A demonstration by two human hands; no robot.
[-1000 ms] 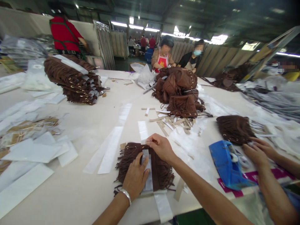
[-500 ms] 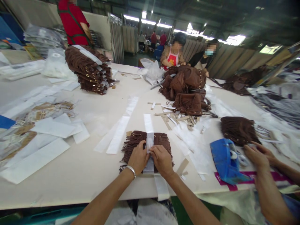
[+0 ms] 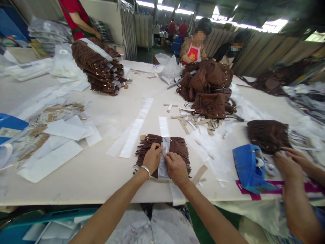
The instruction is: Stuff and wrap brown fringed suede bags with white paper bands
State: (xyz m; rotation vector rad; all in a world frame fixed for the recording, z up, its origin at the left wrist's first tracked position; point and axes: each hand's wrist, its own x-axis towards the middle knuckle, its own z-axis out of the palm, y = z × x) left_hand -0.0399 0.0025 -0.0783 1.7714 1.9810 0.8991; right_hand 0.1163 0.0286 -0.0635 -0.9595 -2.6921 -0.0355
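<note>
The brown fringed bag (image 3: 180,149) lies flat on the table (image 3: 101,176), right under both hands. A white paper strip (image 3: 166,144) runs over the middle of the bag, from its far edge to its near edge. The left hand (image 3: 152,158), with a silver bracelet (image 3: 145,169) on its wrist, rests on the left half of the bag, and its fingertips pinch the left edge of the strip. The right hand (image 3: 177,167) sits just beside it on the strip, fingers bent down onto the paper. I cannot tell if this hand grips the strip or only presses on it. The two hands almost touch.

More loose white strips (image 3: 134,132) lie just left of the hands. A blue bag (image 3: 245,167) lies to the right, next to another person's hands (image 3: 288,166). A stack of fringed bags (image 3: 101,69) sits far beyond the left hand.
</note>
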